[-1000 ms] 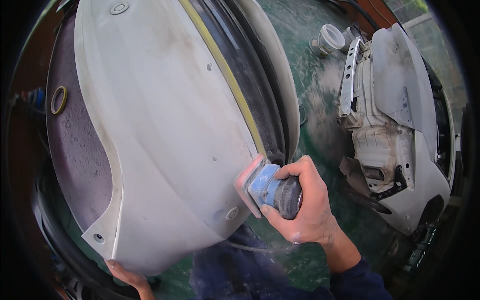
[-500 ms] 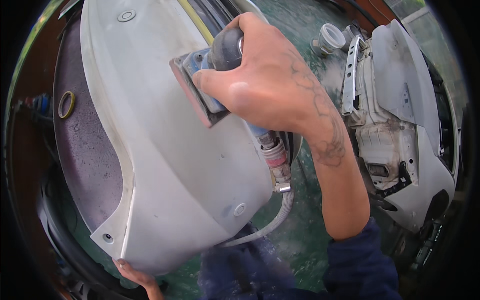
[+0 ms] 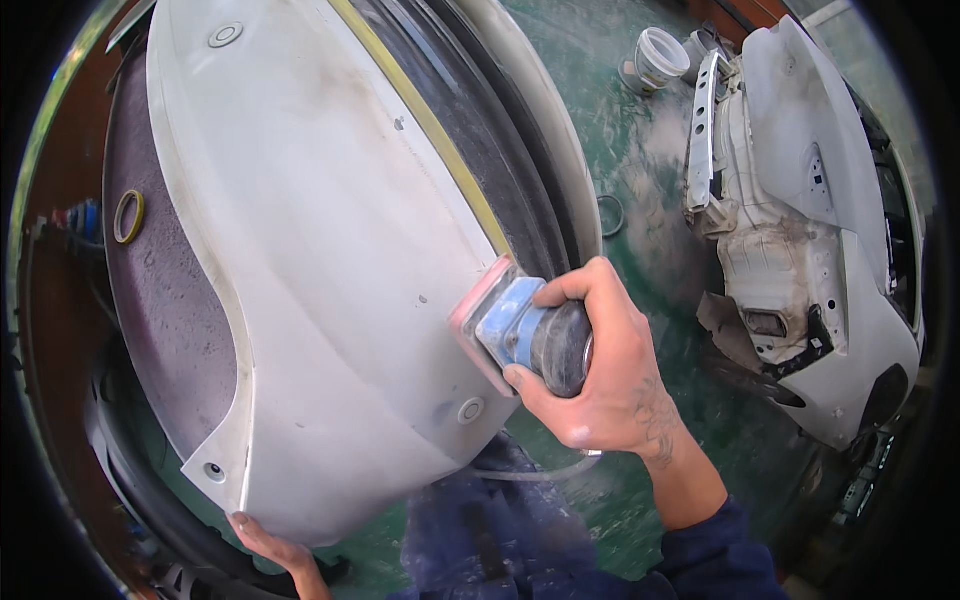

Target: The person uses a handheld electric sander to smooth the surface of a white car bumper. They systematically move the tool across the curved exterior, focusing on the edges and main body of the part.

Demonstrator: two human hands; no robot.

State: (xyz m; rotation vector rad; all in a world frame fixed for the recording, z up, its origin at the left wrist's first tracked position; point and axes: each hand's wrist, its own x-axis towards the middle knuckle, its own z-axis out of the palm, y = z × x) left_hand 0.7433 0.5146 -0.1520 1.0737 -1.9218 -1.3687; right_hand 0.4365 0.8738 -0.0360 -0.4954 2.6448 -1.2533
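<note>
My right hand (image 3: 610, 385) is wrapped round the dark domed head of a blue and black air sander (image 3: 520, 330), thumb and fingers on opposite sides. Its rectangular, pink-edged pad is tilted against the right edge of a pale grey car bumper (image 3: 320, 230), close to the end of a yellow tape strip (image 3: 430, 120). A grey hose (image 3: 540, 472) shows below my wrist. At the bumper's lower left corner, my left hand (image 3: 272, 545) grips the edge; some of its fingers are hidden underneath. Scuffs and small dark marks show on the bumper's surface.
A tape roll (image 3: 129, 217) lies on the purplish speckled surface (image 3: 165, 290) left of the bumper. White buckets (image 3: 657, 62) stand on the green, dusty floor (image 3: 570, 60). To the right is a partly stripped car body (image 3: 790, 250). A black curved part (image 3: 150, 490) lies at lower left.
My right hand has brought the sander down and right, from the bumper's upper middle to its right edge, uncovering the tape strip and dark trim. My left hand stays at the corner.
</note>
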